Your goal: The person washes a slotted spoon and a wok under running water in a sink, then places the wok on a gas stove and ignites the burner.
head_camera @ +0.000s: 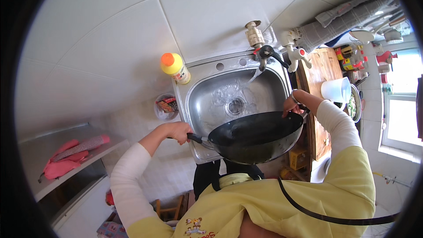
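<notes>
A large black wok (257, 138) is tilted over the front edge of the stainless steel sink (201, 105). My left hand (178, 133) grips its long black handle. On the opposite side, my right hand (292, 104) holds the wok near its rim, by a dark grip that my fingers partly hide. Water runs from the tap (263, 58) into the basin and spreads around the drain strainer (235, 106). The underside of the wok cannot be seen fully.
A yellow bottle with an orange cap (175, 67) stands at the sink's back left corner. To the right is a wooden counter (322, 67) with a translucent white jug (335, 90). A bin (164, 114) sits left of the sink, and pink gloves (66, 162) lie on a shelf.
</notes>
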